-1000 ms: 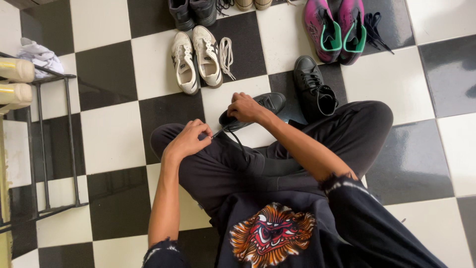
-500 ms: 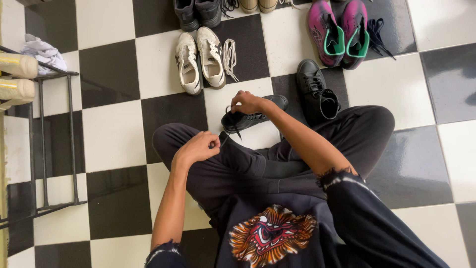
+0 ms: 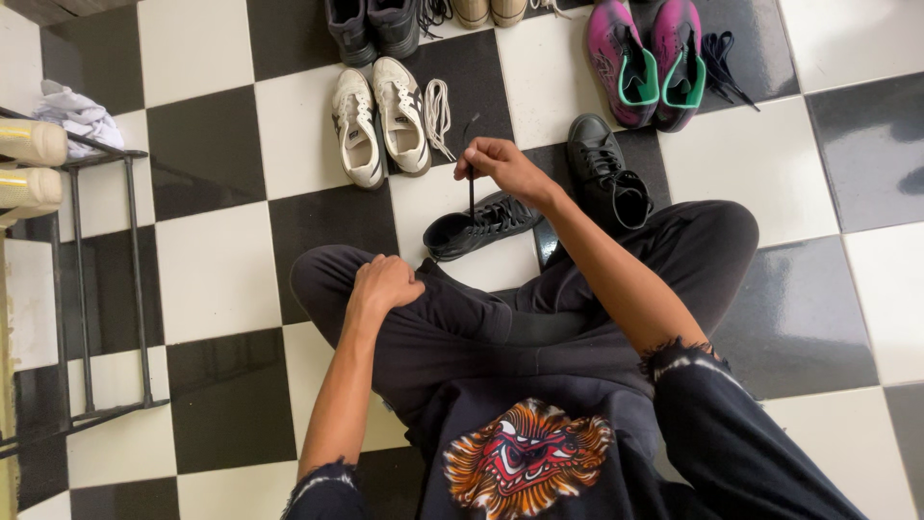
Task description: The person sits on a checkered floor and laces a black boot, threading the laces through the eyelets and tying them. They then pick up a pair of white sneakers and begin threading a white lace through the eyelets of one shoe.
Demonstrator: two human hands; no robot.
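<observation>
your right hand pinches a black lace up off the black shoe, left hand fisted on your knee, checkered floor.

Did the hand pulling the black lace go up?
Yes. The right hand rose away from the black shoe, toward the white sneakers, drawing the lace taut.

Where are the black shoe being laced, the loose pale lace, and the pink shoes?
black shoe [image 3: 481,226], head view, on its laced upper.
pale lace [image 3: 439,116], head view, mid-coil beside the white shoes.
pink shoes [image 3: 616,58], head view, left shoe's upper.
</observation>
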